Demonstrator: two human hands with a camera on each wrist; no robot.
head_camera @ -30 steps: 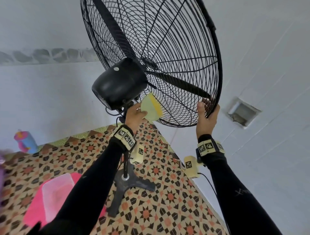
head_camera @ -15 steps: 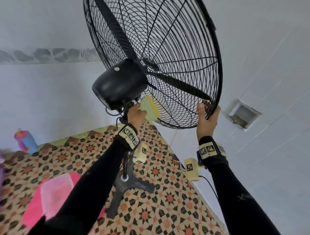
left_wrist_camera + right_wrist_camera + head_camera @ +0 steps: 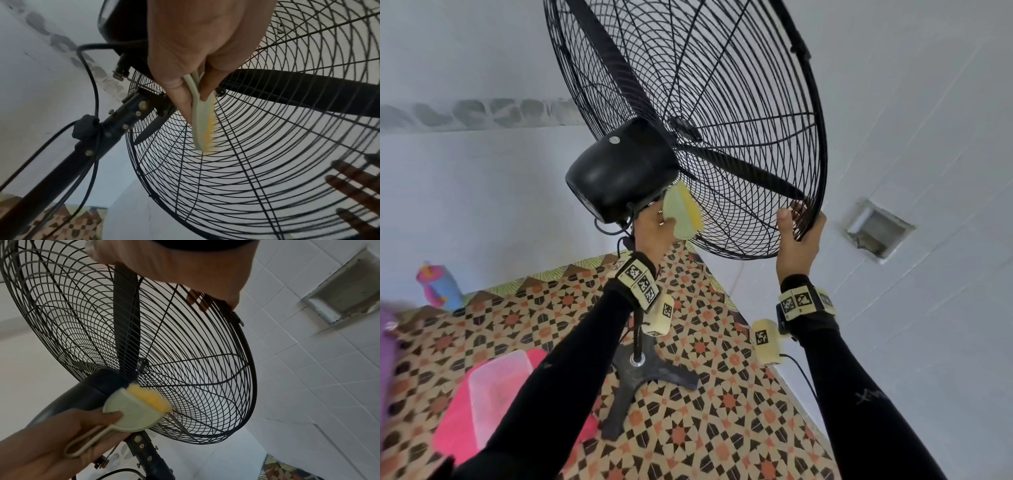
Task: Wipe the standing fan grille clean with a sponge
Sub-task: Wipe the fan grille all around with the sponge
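The fan [image 3: 688, 130] stands on the patterned floor [image 3: 722, 394] close to the corner where 2 white tiled walls meet. Its black cross-shaped base [image 3: 647, 377] sits on the tiles, and a thin pole rises from it to a rounded, glossy black motor housing [image 3: 616, 171]. A black cable [image 3: 90, 81] loops beside the pole's joint. Near the floor's left edge lie a pink tub [image 3: 482, 394] with a cloudy plastic lid and a blue-and-pink bottle [image 3: 440, 286] by the far wall. A recessed metal box [image 3: 876, 229] is set into the right wall.

The grille [image 3: 739, 102] is a round cage of thin black wire, concentric rings crossed by straight spokes; broad black blades [image 3: 739, 168] show through it.

The left hand [image 3: 654, 233] pinches the sponge [image 3: 681, 214], a flat pale-green plastic paddle with a looped handle and a fuzzy yellow edge, thumb on its face. The yellow edge touches the grille's back just below the motor housing, which crowds it from the left.

The right hand [image 3: 799, 240] grips the grille's lower right rim, thumb behind, fingers [image 3: 353, 183] curled across the front wires.
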